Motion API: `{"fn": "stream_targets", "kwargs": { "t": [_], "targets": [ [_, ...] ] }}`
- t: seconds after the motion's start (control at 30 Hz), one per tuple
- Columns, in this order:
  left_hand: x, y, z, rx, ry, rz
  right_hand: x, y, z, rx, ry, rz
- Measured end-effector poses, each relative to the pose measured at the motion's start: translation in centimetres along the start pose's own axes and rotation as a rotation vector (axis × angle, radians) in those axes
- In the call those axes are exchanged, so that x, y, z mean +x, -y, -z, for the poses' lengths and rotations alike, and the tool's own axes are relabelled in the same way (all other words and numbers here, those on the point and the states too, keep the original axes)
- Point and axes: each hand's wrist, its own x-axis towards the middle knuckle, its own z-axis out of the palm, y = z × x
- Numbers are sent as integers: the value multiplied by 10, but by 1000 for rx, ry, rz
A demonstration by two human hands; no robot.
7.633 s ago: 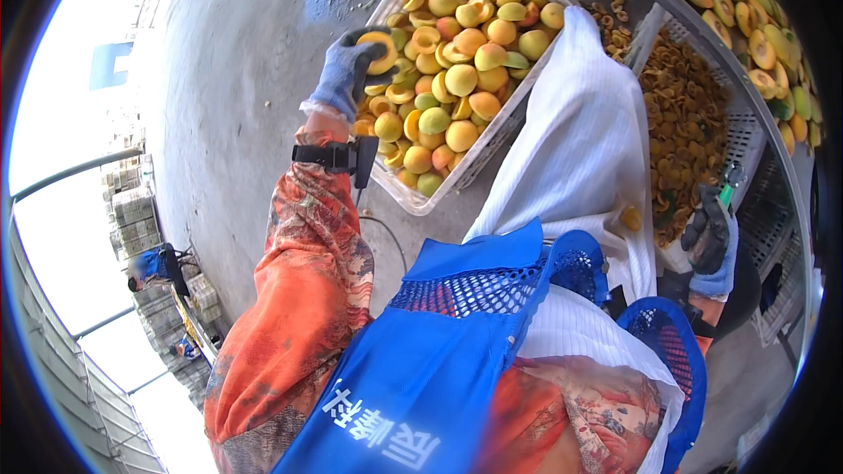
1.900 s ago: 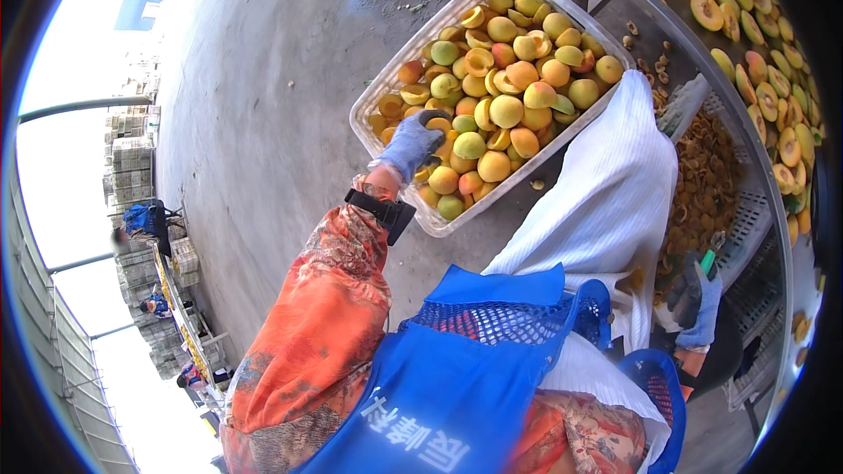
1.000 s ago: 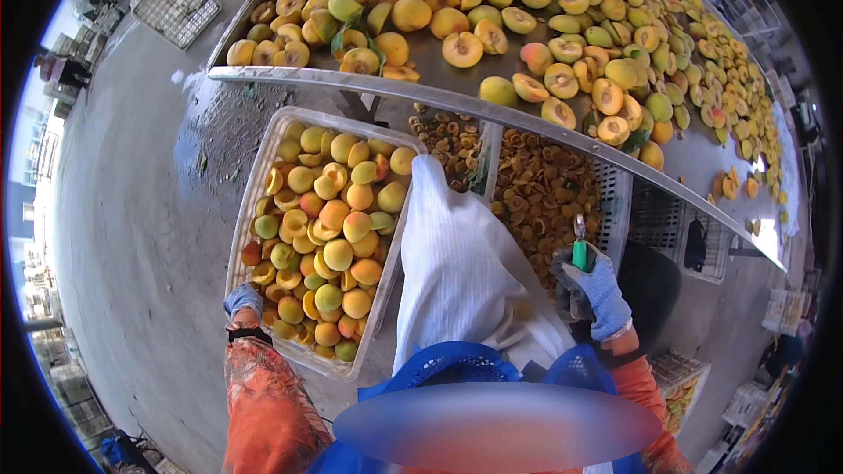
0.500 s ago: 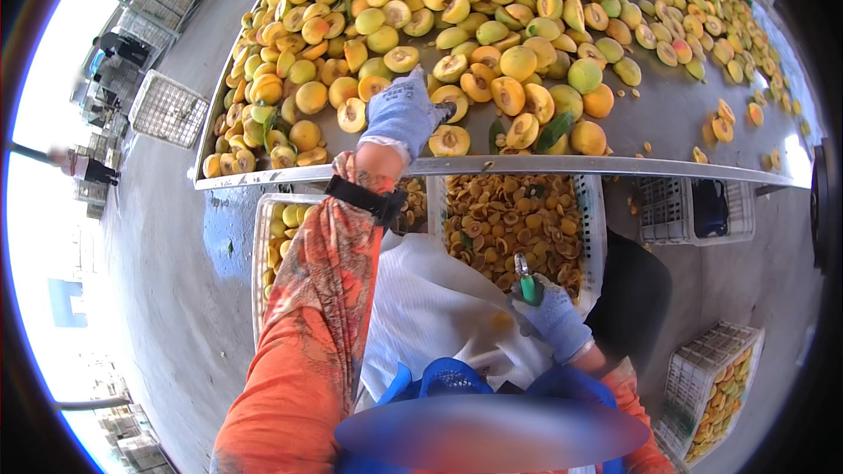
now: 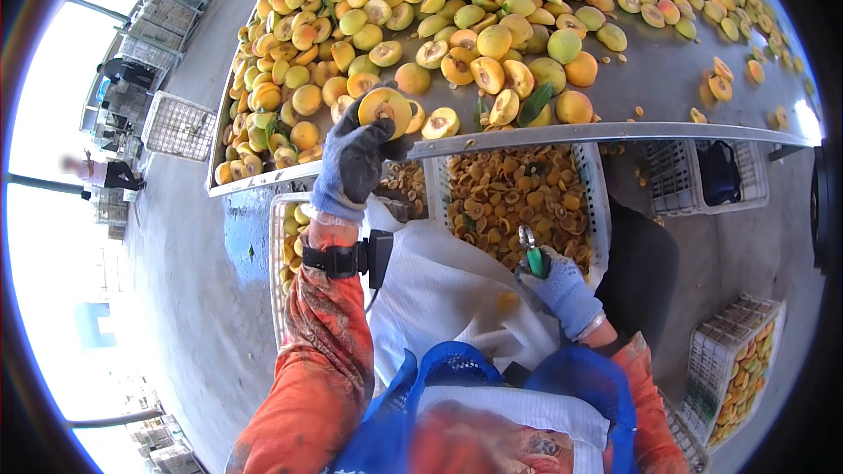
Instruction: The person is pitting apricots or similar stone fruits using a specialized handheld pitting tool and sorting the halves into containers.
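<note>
My left hand (image 5: 344, 171), in a blue work glove with a dark palm, is closed on a yellow peach half (image 5: 385, 114). Its cut face shows a brown centre. The hand is raised at the metal table's near edge, with piled peach halves (image 5: 439, 123) just beyond. Lower down on the right, my gloved right hand (image 5: 564, 297) grips a small tool with a green handle and a rounded metal end (image 5: 533, 250). That tool points away from me above a white crate (image 5: 597, 202) of brownish peach pieces. The fingers of the right hand are partly hidden.
The metal table (image 5: 615, 132) has a raised rim and carries heaped peaches. Below it stand another crate (image 5: 279, 254) of peaches at left and a white crate (image 5: 746, 189) at right. A crate of fruit (image 5: 702, 369) stands on the floor. A person (image 5: 114, 171) is far left.
My left hand has drawn back from the pile toward me and turned palm up, now with a peach half in it. The right hand keeps its tool, nearly in place.
</note>
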Motion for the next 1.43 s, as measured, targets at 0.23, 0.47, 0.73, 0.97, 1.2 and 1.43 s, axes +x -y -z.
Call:
{"fn": "stream_targets", "kwargs": {
  "t": [0.23,0.47,0.73,0.97,1.2,1.43],
  "targets": [
    [-82,26,-13,-645,-71,140,-16,68,-16,-302,-40,265],
    [-127,14,-52,-54,-103,160,-16,112,-36,-532,-124,408],
    [-136,40,-46,483,-280,-187,-29,111,-59,-551,-201,425],
    [-139,33,-56,524,-262,-360,-29,101,-74,-214,-101,467],
    [-139,31,-59,461,-282,-182,-34,115,-54,363,411,-52],
    [-128,41,-62,442,-192,-207,-30,120,-45,451,502,-167]
  ]
}}
